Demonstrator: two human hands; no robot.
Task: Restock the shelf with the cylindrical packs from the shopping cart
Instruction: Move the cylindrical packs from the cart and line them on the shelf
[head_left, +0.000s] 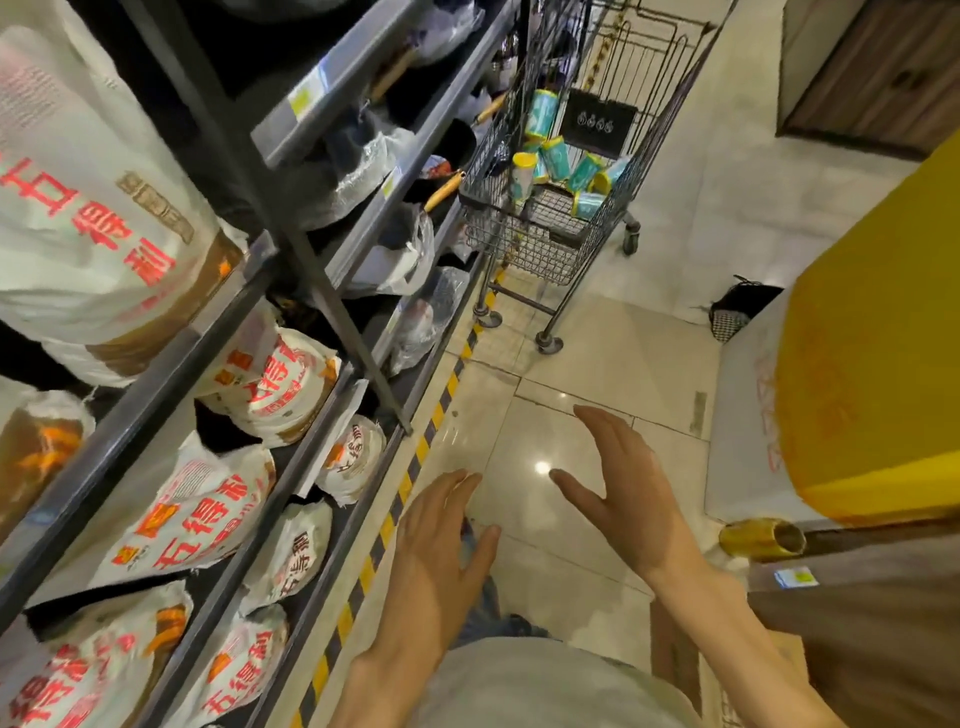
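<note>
Teal-and-yellow cylindrical packs (556, 156), axes jumbled in the wire shopping cart (524, 244), are seen at twelve o'clock, well beyond the empty, spread left hand (441, 551) and nearer right hand (623, 493).

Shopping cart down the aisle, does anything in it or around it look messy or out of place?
The cylindrical packs lie jumbled in the shopping cart, tilted every which way rather than stacked. A dark bag sits loose on the floor to the right. Both hands, left hand and right hand, are empty.
</note>
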